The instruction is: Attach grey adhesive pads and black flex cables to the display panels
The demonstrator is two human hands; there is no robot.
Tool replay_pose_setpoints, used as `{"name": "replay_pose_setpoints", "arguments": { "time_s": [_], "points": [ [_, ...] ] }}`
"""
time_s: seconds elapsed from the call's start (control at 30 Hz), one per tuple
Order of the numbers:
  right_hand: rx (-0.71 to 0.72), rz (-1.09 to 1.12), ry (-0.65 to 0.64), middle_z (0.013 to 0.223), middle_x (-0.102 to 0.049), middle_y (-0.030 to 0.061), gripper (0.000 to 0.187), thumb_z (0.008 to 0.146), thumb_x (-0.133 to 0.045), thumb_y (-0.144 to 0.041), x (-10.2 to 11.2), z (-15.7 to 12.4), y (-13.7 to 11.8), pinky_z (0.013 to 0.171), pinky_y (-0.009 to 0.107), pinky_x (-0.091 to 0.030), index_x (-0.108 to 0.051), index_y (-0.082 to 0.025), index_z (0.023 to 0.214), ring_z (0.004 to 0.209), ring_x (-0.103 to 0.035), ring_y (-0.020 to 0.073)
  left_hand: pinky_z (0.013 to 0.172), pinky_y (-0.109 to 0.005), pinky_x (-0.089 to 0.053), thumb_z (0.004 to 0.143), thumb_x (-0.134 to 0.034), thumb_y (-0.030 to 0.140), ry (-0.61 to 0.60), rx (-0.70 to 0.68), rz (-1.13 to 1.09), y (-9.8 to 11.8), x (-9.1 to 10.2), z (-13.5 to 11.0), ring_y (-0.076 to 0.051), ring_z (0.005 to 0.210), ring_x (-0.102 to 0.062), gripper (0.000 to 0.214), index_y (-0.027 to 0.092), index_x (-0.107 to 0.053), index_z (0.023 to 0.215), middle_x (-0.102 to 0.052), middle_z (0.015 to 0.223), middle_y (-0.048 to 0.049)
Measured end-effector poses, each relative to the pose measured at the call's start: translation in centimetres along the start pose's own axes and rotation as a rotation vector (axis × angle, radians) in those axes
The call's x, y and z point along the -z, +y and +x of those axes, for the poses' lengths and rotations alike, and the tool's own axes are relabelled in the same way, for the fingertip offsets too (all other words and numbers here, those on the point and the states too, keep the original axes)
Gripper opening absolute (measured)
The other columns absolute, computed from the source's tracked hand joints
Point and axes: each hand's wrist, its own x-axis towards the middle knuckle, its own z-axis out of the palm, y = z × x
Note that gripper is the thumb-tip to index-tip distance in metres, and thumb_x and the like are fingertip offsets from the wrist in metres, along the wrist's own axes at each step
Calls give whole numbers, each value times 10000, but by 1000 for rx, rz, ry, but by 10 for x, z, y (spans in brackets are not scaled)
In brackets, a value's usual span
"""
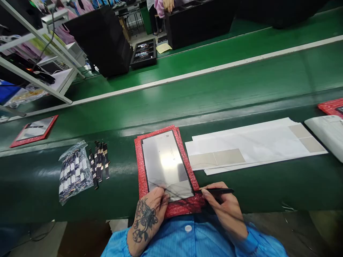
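Silver flat panel on the left end (37,131): resting on a red bubble-wrap piece (29,140), well apart from both hands, perhaps for protection against scratches.
Clear plastic bag of dark strips with white tags (75,175): lying flat on the dark green bench (115,207), just left of similar loose pieces, perhaps to keep like with like.
Loose black flat strips with gold-coloured patches (100,160): laid nearly parallel, probably for less tangling.
Left bare hand (148,214): bent over the near edge of the large silver rectangular panel with dark rim (166,153), with fingertips gathered, probably to steady; cannot tell if pinching or only pressing.
Large panel: lying at the near middle upon stacked red bubble-wrap sheets (139,160), likely for cushioning.
Right bare hand (225,205): pinching a slim black stick-like tool (227,191) between thumb and fingers, with tip toward the panel's near right corner, likely for fine control; contact hard to tell.
White sheets with grey-beige patches (257,142): overlapping, right of the wrap, perhaps for easy reach.
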Motion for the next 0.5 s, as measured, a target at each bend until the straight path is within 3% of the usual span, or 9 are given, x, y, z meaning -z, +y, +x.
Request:
{"name": "replay_pose_setpoints", "arguments": {
  "time_s": [0.17,0.3,0.4,0.5],
  "points": [
    [-18,13,-1,696,-708,27,291,734,-747,-530,0,-1,4,562,312,-557,-690,-245,759,620,-678,228,480,-248,-348,935,-520,353,83,-28,121,-10,6,-1,-127,468,-540,317,219,-501,648,-573,544,45],
    [-28,13,-8,689,-707,25,296,742,-738,-543,0,-2,12,575,323,-568,-690,-251,761,617,-679,233,496,-225,-423,965,-465,257,352,-294,95,-9,1,-3,-120,513,-584,289,216,-564,696,-611,606,30],
    [-13,-3,4,681,-703,23,295,743,-733,-546,0,-2,15,576,327,-575,-694,-255,765,613,-678,235,698,-256,-523,974,-389,148,618,-569,130,-7,-14,-4,-147,731,-685,296,220,-668,905,-732,799,5],
    [25,-18,19,693,-707,25,285,734,-735,-542,1,-1,13,578,331,-586,-697,-260,752,626,-687,245,987,-333,-494,934,-365,82,682,-738,181,-12,-34,-5,-180,1033,-696,388,215,-676,1126,-769,1073,-3]
  ]
}}
